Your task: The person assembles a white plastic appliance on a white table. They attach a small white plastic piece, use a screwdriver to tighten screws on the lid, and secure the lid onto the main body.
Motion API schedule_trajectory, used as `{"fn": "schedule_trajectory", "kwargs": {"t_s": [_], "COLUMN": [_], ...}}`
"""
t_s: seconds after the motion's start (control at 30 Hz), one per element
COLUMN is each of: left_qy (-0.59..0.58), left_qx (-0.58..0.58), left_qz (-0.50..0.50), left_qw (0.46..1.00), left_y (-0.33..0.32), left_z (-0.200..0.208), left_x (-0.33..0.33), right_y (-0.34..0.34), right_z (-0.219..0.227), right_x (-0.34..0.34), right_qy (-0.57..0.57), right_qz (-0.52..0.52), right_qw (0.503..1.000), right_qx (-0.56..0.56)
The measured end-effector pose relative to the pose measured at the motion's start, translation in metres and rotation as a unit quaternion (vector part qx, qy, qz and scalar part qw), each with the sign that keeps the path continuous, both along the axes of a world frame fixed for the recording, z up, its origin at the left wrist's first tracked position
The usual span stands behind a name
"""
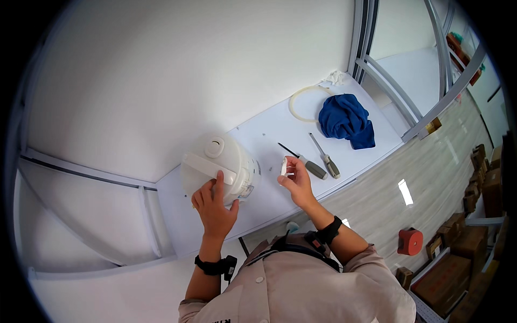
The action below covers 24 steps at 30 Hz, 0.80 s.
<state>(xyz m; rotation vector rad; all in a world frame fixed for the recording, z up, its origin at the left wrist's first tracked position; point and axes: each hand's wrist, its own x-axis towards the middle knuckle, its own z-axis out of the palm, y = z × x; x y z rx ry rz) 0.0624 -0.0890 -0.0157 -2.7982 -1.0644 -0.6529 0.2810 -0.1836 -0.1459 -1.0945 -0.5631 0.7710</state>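
A white cooker point(229, 155) was stood near the left end of the desk point(269, 127), its lid down. The left hand point(213, 207) was laid against it, thumb and fingers spread apart, the forefinger touching the lid's handle point(209, 169). A small white piece point(284, 166) was pinched between the thumb and fingers of the right hand point(295, 182), just beside the cooker. Farther right, two screwdrivers point(315, 169) were laid down; beyond them, a crumpled blue cloth point(346, 119) and a pale ring point(291, 106) were placed.
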Motion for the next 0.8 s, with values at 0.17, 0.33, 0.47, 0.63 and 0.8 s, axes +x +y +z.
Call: {"fn": "schedule_trajectory", "kwargs": {"t_s": [0.17,0.33,0.47,0.63,0.8], "left_qy": [-0.001,-0.002,-0.002,0.001,-0.006], "left_qx": [-0.008,-0.013,-0.015,-0.028,-0.026], "left_qz": [0.01,0.011,0.012,0.006,0.01], "left_qw": [1.0,1.0,1.0,1.0,1.0], "left_y": [-0.002,-0.002,-0.003,-0.003,-0.004], "left_z": [0.0,-0.001,0.001,0.003,0.003], "left_x": [-0.001,-0.001,0.0,-0.001,0.0], "right_y": [-0.001,-0.004,-0.008,-0.015,-0.02], "right_z": [0.011,0.011,0.015,0.025,0.04], "right_x": [-0.001,0.005,0.009,0.019,0.027], "right_qy": [0.075,0.124,0.245,0.393,0.445], "right_qz": [0.068,0.089,0.114,0.222,0.3], "right_qw": [0.995,0.988,0.962,0.881,0.816], "right_qx": [0.021,0.028,0.046,0.142,0.213]}}
